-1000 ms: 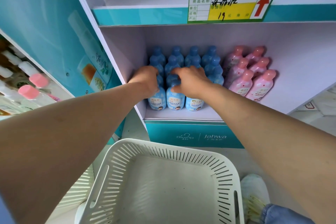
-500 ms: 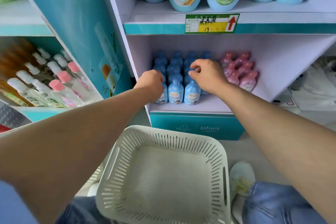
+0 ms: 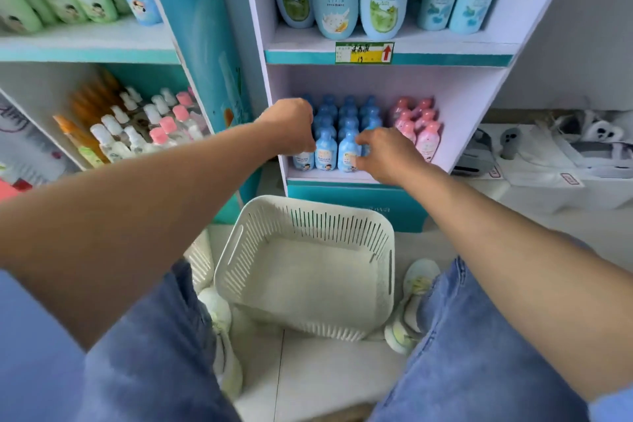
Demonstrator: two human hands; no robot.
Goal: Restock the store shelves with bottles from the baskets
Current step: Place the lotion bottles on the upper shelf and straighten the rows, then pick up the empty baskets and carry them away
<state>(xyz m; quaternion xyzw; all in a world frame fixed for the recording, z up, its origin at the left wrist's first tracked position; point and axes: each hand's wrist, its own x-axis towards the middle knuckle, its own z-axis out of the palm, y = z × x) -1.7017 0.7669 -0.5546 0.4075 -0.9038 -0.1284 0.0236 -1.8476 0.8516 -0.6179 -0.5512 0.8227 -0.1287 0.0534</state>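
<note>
Blue bottles point(image 3: 325, 152) ranked on bottom shelf point(image 3: 455, 89), pink bottles point(image 3: 428, 144) beside. White basket point(image 3: 301, 226) set on tiled floor point(image 3: 325, 373) below. Left hand point(image 3: 291, 127) and right hand point(image 3: 387, 154) curled against front row. Front bottles partly hidden, so neither grip can be told.

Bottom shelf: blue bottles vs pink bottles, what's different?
Colour: blue bottles have blue bodies and caps; pink bottles, pink.
Count: blue bottles stand more columns wide than pink bottles.
Hands: left hand and right hand are at the blue bottles' front row; neither holds a pink bottle.
Shared: same small shape, upright, same shelf.
</note>
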